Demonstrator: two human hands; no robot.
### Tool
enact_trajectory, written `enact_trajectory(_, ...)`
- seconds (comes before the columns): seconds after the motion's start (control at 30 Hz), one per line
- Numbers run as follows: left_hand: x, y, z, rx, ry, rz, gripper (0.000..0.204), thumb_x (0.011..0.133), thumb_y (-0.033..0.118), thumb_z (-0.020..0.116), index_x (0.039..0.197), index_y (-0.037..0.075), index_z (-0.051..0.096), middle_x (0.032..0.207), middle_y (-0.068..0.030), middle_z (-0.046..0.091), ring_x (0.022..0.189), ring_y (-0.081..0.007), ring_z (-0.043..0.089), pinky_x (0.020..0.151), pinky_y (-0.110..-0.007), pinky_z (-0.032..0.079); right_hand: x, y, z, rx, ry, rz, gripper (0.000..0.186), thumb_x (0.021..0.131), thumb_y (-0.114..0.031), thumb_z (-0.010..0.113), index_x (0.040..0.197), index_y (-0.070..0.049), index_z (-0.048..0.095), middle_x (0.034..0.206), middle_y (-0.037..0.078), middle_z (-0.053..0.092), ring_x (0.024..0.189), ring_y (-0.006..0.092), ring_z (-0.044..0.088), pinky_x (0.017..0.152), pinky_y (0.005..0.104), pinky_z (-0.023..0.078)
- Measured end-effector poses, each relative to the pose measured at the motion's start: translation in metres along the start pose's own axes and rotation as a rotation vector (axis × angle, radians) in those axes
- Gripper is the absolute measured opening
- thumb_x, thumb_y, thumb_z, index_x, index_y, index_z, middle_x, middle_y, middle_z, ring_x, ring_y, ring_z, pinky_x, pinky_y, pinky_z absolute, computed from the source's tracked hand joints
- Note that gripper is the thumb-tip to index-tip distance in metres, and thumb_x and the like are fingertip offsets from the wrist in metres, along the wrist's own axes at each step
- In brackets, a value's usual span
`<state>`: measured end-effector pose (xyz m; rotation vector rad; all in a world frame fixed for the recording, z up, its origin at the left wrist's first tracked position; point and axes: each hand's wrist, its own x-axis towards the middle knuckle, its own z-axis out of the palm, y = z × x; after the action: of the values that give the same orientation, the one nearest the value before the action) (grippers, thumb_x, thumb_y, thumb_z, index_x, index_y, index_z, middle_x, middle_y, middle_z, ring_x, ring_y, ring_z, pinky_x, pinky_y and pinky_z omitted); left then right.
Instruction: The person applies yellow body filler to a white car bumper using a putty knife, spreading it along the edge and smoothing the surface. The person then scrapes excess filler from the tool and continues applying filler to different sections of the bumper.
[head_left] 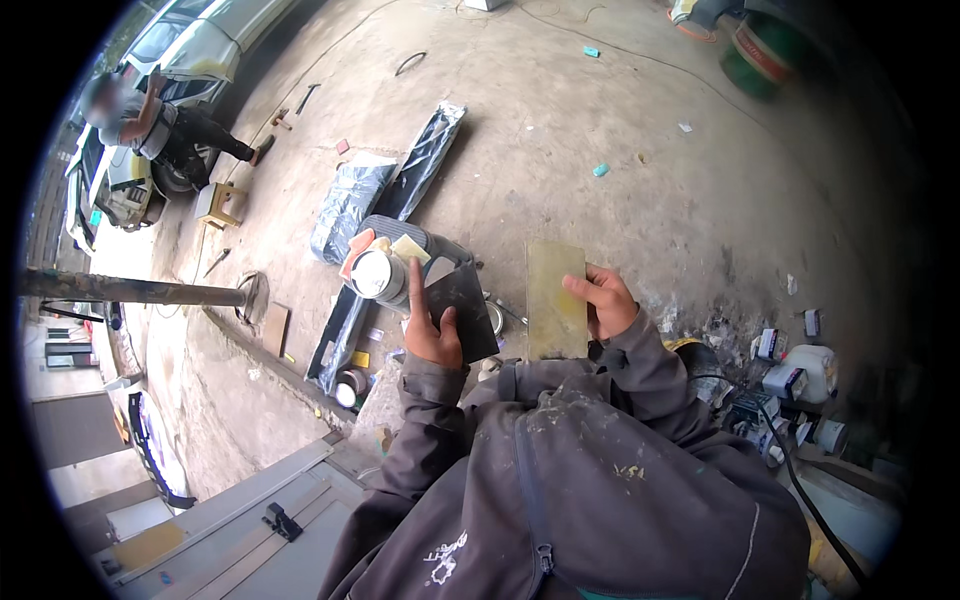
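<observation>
My left hand (434,338) is closed on a thin black rectangular sheet (472,305), thumb across its face and index finger stretched upward along its edge. In my right hand (610,304) is a stiff-looking, yellowish rectangular sheet (552,305), pinched at its right side with the thumb on the front. The two sheets are held apart, side by side, in front of my body. Just beyond the left hand stands an open can with a whitish top (380,275). Pinkish and cream flat pads (408,248) lie around its rim. What the sheets are made of, I cannot tell.
Plastic-wrapped long parts (352,205) lie on the concrete floor ahead. At far left, a person (165,130) is beside a white car, near a small wooden stool (218,205). A metal pole (140,289) crosses the left. Containers and litter (790,380) crowd the right, where a black cable (790,465) runs.
</observation>
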<state>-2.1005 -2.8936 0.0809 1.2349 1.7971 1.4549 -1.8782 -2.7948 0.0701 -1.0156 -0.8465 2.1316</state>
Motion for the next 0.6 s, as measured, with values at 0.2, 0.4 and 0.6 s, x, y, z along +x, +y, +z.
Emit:
enact_trajectory(0.2, -0.024, -0.026, 0.015, -0.410, -0.254, -0.266, 0.026, 0.087, 0.007, 0.061, 0.113, 0.000, 0.060, 0.100, -0.0075, 0.061, 0.094, -0.0144, 0.057, 0.083, -0.027, 0.045, 0.000, 0.039, 0.042, -0.156, -0.023, -0.027, 0.028, 0.092, -0.020, 0.060, 0.108, 0.003, 0.062, 0.099, 0.005, 0.065, 0.089, 0.0097, 0.057, 0.079, 0.0241, 0.046)
enact_trajectory(0.4, -0.028, -0.024, -0.002, -0.601, -0.205, -0.326, 0.036, 0.090, 0.014, 0.063, 0.121, 0.000, 0.053, 0.109, -0.0045, 0.061, 0.098, -0.0121, 0.056, 0.087, -0.028, 0.045, -0.001, 0.038, 0.049, 0.051, 0.013, -0.076, 0.040, 0.098, -0.034, 0.048, 0.107, 0.004, 0.061, 0.095, 0.012, 0.066, 0.084, 0.0190, 0.064, 0.075, 0.0315, 0.052)
enact_trajectory(0.6, -0.043, -0.058, -0.049, -0.759, -0.117, -0.404, 0.042, 0.088, 0.015, 0.065, 0.124, 0.000, 0.050, 0.114, -0.0063, 0.060, 0.102, -0.0153, 0.057, 0.089, -0.030, 0.045, 0.023, 0.037, 0.021, 0.075, 0.253, -0.196, 0.022, 0.084, -0.002, 0.048, 0.105, -0.004, 0.053, 0.077, 0.003, 0.055, 0.064, 0.0133, 0.051, 0.058, 0.0275, 0.044)
